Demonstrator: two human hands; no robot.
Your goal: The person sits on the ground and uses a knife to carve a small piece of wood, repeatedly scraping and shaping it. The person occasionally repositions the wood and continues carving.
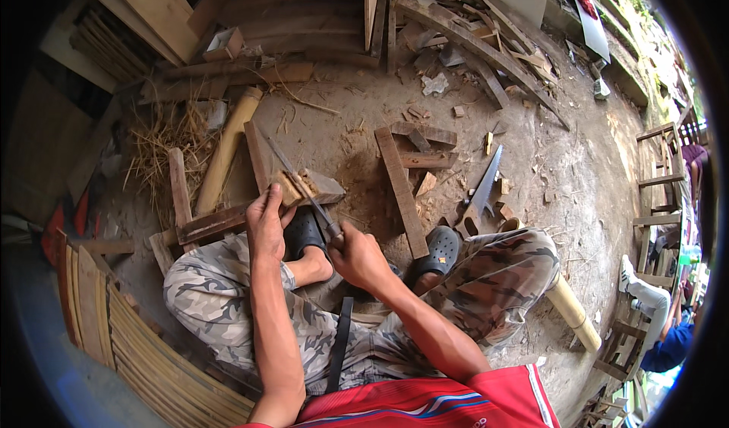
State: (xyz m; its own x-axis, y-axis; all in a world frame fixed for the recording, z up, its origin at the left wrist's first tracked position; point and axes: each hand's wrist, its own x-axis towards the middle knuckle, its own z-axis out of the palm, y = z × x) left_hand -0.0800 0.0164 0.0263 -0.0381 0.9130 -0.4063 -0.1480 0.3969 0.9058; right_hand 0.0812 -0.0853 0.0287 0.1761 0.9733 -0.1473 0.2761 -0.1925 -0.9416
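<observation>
My right hand (pixel 361 257) is closed round the handle end of a long, narrow metal file (pixel 292 168). The file slants up to the left across a piece of wood (pixel 326 189) with pale, freshly cut notches. My left hand (pixel 266 221) is closed on the near left edge of this wood; some of its fingers are hidden. Beside that hand lies a dark wooden bar (pixel 216 221), and another wooden bar (pixel 257 154) rises behind it. The work sits low, just above my left clog (pixel 304 232).
Right of my feet lie a wooden frame piece (pixel 401 189) and a handsaw (pixel 482 192) among offcuts. Bamboo poles (pixel 228 151) and straw (pixel 163 151) are at the left. Scrap wood (pixel 486 44) is heaped at the back. Another person (pixel 668 344) sits far right near wooden frames (pixel 659 177).
</observation>
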